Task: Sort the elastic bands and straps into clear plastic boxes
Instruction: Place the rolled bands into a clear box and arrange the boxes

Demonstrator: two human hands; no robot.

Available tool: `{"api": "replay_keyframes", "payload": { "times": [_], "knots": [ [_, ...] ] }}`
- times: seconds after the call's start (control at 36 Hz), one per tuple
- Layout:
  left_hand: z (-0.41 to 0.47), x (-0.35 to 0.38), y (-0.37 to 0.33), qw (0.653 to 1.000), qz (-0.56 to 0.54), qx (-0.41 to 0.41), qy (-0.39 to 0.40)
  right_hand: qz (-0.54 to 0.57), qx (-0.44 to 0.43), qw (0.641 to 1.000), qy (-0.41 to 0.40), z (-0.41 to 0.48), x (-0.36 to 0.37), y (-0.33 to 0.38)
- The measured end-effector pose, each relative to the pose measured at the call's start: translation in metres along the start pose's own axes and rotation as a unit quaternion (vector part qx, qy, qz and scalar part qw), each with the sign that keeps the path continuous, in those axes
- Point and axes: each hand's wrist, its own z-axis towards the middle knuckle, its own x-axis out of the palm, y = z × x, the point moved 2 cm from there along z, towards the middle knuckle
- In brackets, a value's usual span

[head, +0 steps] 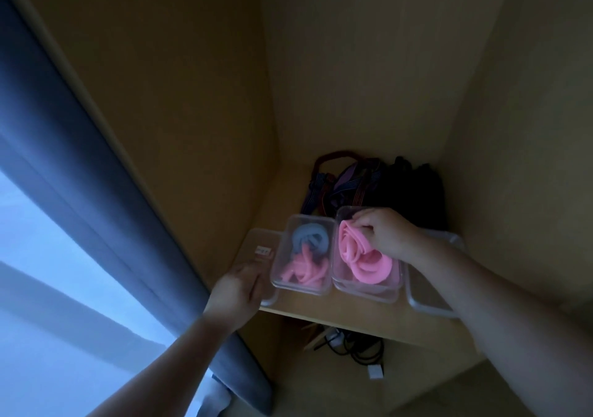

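**Inspector:** Item under inspection?

**Onlooker:** The wide pink band (362,265), lying coiled inside the pink-band box (365,294), a clear plastic tub on the wooden shelf (353,318). The right hand (385,233) is over the far end of that box. Its thumb and fingertips pinch a folded bunch of the band.

**Inspector:** Handling?

**Onlooker:** In my judgement it is light, soft and floppy, flat like ribbon and probably springy, so it will want to uncoil. It is best taken at a gathered fold, then pressed down so the loops sit under the rim.

**Inspector:** Heading?

**Onlooker:** It is coiled, so it has no single direction. The loops spread along the box's long axis, which runs from the shelf's front edge toward the back. The pinched fold is at the far end.

**Inspector:** Surroundings?

**Onlooker:** A second clear box (300,290) touches that box on the side toward the curtain (96,160). It holds a blue-grey band (308,240) and thin pink bands (305,273). Beyond it lies a flat clear lid (256,243). The left hand (237,288) is on the lid's near end, but I cannot tell whether it grips or only rests. On the box's other side is another clear tray (426,307). Behind the box is a heap of dark patterned straps (353,182), not yet boxed.
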Motion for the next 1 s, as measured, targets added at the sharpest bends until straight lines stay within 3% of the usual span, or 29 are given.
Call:
{"api": "replay_keyframes", "payload": {
  "times": [0.06,0.14,0.33,0.58,1.0],
  "knots": [
    [0.001,0.003,-0.003,0.999,-0.038,-0.019,0.002,0.001,-0.005,1.000,-0.003,0.000,0.000,-0.001],
    [0.002,0.005,0.001,0.998,0.001,-0.040,0.039,-0.001,-0.004,1.000,-0.004,0.000,0.000,-0.001],
    [-0.013,0.013,0.028,0.978,0.052,-0.041,0.198,-0.002,-0.024,1.000,-0.011,0.001,0.001,0.002],
    [-0.013,0.013,0.029,0.988,0.078,0.017,0.130,-0.003,-0.020,1.000,-0.004,0.002,0.000,0.001],
    [-0.008,0.006,0.028,0.987,0.056,0.005,0.148,-0.013,-0.029,0.999,-0.004,0.001,-0.001,0.004]
  ]
}}
